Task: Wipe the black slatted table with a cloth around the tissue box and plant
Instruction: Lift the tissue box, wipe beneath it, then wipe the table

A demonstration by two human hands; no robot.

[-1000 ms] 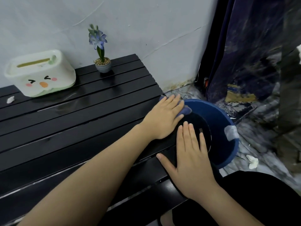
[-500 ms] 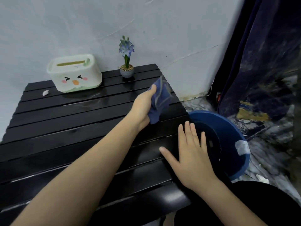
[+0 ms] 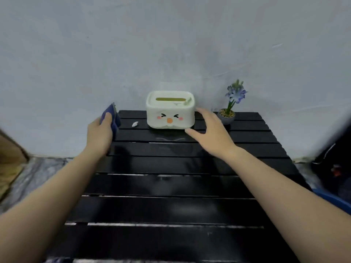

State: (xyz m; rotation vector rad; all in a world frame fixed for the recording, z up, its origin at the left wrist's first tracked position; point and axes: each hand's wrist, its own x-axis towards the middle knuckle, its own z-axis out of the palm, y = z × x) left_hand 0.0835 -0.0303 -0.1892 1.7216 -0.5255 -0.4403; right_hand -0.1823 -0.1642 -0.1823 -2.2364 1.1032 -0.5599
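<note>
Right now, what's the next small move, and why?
Probably the right hand closes on the tissue box to lift it aside: it is open beside the box's right end, while the left hand holds the cloth raised at the table's far-left corner, near a white scrap.

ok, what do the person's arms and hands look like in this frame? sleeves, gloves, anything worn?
Both forearms are bare right to the frame edge, with no sleeve visible. The left hand and right hand have no gloves. No watch, bracelet or ring shows on either wrist or on the visible fingers, though the frame is slightly blurred. No markings or bandages are visible.
</note>
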